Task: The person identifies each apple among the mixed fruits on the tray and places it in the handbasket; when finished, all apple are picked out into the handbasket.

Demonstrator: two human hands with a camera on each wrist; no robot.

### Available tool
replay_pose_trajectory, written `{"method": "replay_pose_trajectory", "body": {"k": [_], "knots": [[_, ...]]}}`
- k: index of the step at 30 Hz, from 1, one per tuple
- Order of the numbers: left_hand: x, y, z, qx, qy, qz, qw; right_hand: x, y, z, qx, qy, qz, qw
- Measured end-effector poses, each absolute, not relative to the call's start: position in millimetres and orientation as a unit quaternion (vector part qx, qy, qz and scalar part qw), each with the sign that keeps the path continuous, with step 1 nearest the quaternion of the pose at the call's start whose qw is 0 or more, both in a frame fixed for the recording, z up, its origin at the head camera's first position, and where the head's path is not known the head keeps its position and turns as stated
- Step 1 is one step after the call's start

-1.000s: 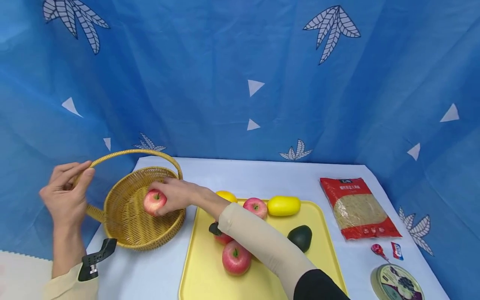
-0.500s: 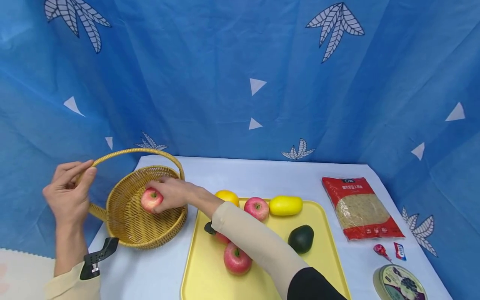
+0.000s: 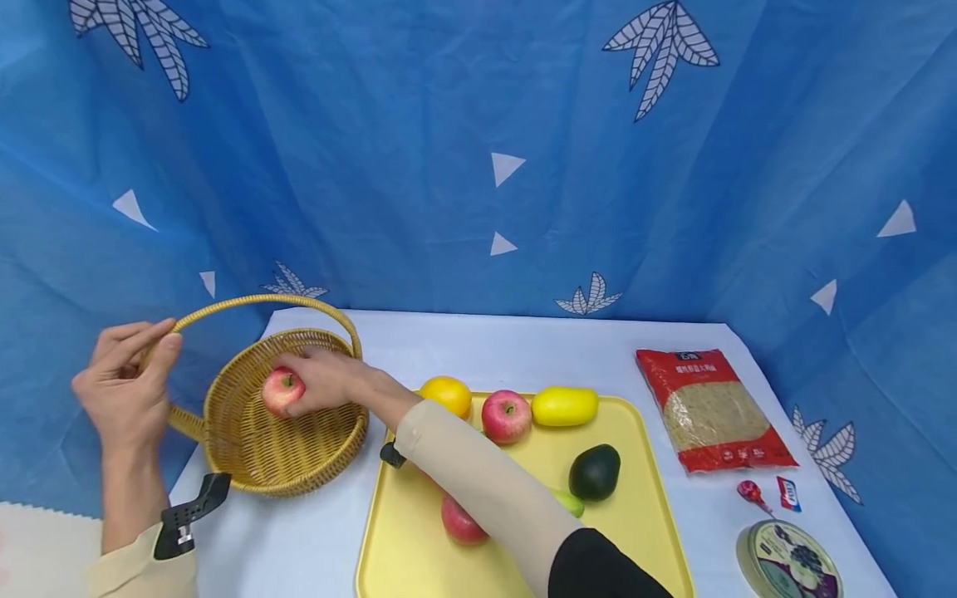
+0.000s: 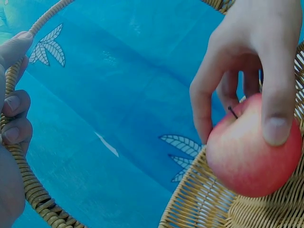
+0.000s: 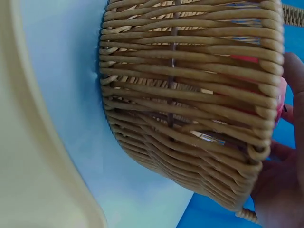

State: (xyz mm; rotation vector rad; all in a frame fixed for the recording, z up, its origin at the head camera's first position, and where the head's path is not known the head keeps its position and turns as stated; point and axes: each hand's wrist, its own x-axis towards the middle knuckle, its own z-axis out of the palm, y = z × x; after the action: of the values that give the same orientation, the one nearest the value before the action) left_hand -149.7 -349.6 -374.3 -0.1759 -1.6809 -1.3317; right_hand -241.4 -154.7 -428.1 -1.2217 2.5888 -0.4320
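A yellow woven basket [image 3: 299, 477] with a tall arched handle [image 3: 262, 299] stands at the left of the table. My left hand [image 3: 130, 378] grips that handle on its left side, fingers and thumb curled round it in the left wrist view. Over the basket's inside, my right hand [image 3: 321, 382] holds a red apple [image 3: 282, 392] between thumb and fingers, its stem facing up. The left wrist view shows the apple [image 4: 251, 147] close above the wicker. From the right wrist, the basket's side [image 5: 190, 95] covers most of the apple and part of the hand.
A yellow tray [image 3: 374, 531] holds more apples [image 3: 507, 417], an orange-yellow round fruit [image 3: 446, 394], a long yellow fruit [image 3: 565, 406] and a dark green avocado [image 3: 594, 473]. To its right lie a red bag [image 3: 714, 411], a lollipop [image 3: 751, 492], a small packet [image 3: 788, 493] and a round tin [image 3: 796, 556].
My right hand has moved a little left, carrying the apple further over the basket. More of the orange-yellow fruit shows behind the forearm. The left hand keeps its grip on the handle.
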Motion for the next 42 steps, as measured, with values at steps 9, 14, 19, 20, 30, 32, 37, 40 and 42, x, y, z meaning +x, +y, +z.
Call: {"method": "replay_pose_trajectory", "body": {"k": [9, 14, 19, 20, 30, 32, 37, 40, 42], "knots": [[-151, -355, -380, -0.064, -0.699, -0.537, 0.468, -241, -161, -439, -0.406, 0.895, -0.129, 0.133], [-151, -356, -380, -0.072, -0.698, -0.537, 0.468, -242, -163, -441, -0.407, 0.898, -0.103, 0.135], [-151, -356, -379, -0.075, -0.695, -0.539, 0.469, -243, -164, -440, -0.405, 0.897, -0.100, 0.143], [-151, -356, -379, -0.076, -0.694, -0.541, 0.469, -243, -164, -440, -0.403, 0.898, -0.101, 0.145], [-151, -356, -379, -0.079, -0.695, -0.539, 0.469, -243, -164, -438, -0.368, 0.909, -0.118, 0.154], [-150, -357, -379, -0.077, -0.696, -0.539, 0.467, -243, -164, -439, -0.368, 0.909, -0.120, 0.155], [-150, -357, -379, -0.076, -0.696, -0.540, 0.468, -244, -166, -440, -0.365, 0.908, -0.124, 0.163], [-150, -358, -379, -0.078, -0.694, -0.542, 0.468, -245, -166, -439, -0.367, 0.906, -0.127, 0.167], [-150, -358, -378, -0.078, -0.694, -0.542, 0.467, -245, -166, -438, -0.371, 0.904, -0.130, 0.169]]}}
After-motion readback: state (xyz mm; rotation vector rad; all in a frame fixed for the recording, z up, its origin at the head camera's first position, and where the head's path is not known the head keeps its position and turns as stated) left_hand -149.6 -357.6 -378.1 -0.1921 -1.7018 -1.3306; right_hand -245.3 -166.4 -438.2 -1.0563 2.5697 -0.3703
